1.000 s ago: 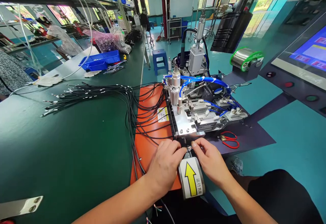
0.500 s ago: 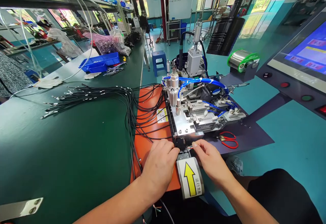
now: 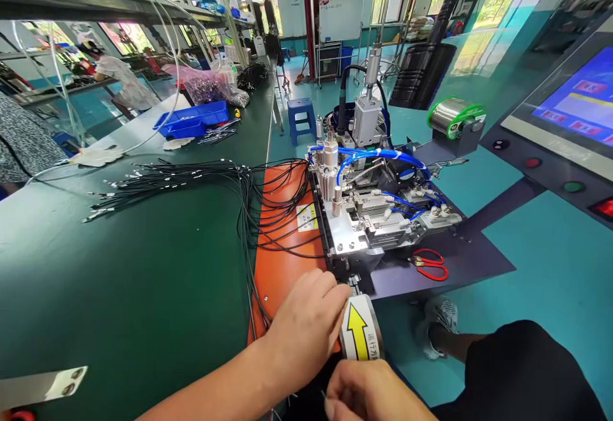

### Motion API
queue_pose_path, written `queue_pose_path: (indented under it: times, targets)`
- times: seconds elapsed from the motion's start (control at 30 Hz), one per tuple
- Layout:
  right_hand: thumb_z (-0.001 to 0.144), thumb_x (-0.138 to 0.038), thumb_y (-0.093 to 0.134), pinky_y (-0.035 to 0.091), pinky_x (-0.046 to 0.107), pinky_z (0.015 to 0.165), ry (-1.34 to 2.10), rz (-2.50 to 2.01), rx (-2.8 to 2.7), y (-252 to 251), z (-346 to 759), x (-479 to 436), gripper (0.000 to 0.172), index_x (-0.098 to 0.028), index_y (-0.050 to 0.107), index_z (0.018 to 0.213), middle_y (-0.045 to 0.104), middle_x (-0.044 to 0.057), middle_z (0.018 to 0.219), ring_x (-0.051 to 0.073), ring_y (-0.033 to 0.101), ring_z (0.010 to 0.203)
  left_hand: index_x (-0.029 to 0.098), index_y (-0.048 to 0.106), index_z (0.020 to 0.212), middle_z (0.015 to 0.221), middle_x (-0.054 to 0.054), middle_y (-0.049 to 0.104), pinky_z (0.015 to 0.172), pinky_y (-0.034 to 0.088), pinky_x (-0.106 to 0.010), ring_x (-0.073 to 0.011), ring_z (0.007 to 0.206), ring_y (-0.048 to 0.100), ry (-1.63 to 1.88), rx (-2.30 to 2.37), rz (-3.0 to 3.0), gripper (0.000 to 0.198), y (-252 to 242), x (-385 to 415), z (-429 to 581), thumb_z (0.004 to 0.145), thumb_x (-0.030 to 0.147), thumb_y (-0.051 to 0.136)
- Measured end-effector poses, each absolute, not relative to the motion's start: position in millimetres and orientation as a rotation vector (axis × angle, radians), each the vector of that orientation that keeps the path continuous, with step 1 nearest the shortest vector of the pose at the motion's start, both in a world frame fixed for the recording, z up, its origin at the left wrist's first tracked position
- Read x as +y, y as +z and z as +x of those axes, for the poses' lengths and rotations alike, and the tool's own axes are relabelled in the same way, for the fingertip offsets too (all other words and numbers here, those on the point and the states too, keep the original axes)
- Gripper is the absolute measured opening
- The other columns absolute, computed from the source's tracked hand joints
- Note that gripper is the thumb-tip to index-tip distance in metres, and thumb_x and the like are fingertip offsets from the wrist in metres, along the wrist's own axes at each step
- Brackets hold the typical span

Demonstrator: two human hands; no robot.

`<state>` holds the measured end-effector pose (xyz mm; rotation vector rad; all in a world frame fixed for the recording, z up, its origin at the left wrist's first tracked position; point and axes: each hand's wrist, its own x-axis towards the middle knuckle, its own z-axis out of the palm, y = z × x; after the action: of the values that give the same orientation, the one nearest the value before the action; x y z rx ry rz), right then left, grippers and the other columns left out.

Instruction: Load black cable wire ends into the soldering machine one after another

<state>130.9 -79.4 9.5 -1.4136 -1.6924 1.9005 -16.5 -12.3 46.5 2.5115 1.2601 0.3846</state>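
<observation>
My left hand (image 3: 311,312) is closed at the front corner of the orange base plate (image 3: 280,274), its fingertips curled out of sight beside the white label with a yellow arrow (image 3: 355,325). What those fingers hold, if anything, is hidden. Low in the picture, my right hand (image 3: 366,386) is closed too, just below the label. A thin pale strand seems to show at its fingertips, too small to name. Right ahead stands the machine with metal cylinders (image 3: 383,216) and blue air tubes. Black cables (image 3: 244,197) run across the orange plate onto the green table (image 3: 158,280).
Red-handled cutters (image 3: 430,264) lie on the machine's dark plate. A solder wire spool (image 3: 457,116) and a control panel (image 3: 565,133) stand to the right. Blue trays (image 3: 191,117) sit at the back of the table. Another person (image 3: 122,76) is at the far left.
My right hand has come away from the machine's front, down and toward me, below the arrow label. My left hand has shifted slightly right and down, now covering part of the label's edge.
</observation>
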Motion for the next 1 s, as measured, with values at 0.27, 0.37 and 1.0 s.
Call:
queue_pose_path:
  times: [0.27,0.37,1.0]
  targets:
    - [0.095,-0.033,0.051,0.035,0.021,0.057,1.479,-1.439,-1.519,40,179,-41,0.021,-0.018,0.058,0.081,0.05,-0.003,0.07,0.011,0.043,0.064,0.017,0.061,0.11,0.09,-0.005,0.063,0.072,0.046,-0.029,-0.0178,0.08,0.054,0.591,0.895,2.343,0.021,44,-7,-15,0.099,0.019,0.043]
    - [0.095,-0.04,0.053,0.04,0.022,0.06,1.49,-1.401,-1.372,37,184,-36,0.023,-0.019,0.06,0.091,0.054,-0.002,0.077,0.012,0.048,0.068,0.016,0.061,0.108,0.09,-0.006,0.063,0.07,0.045,-0.028,-0.0171,0.08,0.055,0.691,0.896,2.345,0.019,33,-6,-13,0.099,0.019,0.045]
    - [0.094,-0.036,0.06,0.049,0.026,0.062,0.948,-1.456,-1.464,3,187,-45,0.024,-0.026,0.059,0.115,0.058,0.001,0.096,0.012,0.056,0.067,0.016,0.062,0.087,0.071,-0.001,0.056,0.056,0.036,-0.027,-0.0129,0.061,0.048,0.867,1.139,2.45,0.02,6,-3,-8,0.099,0.021,0.047]
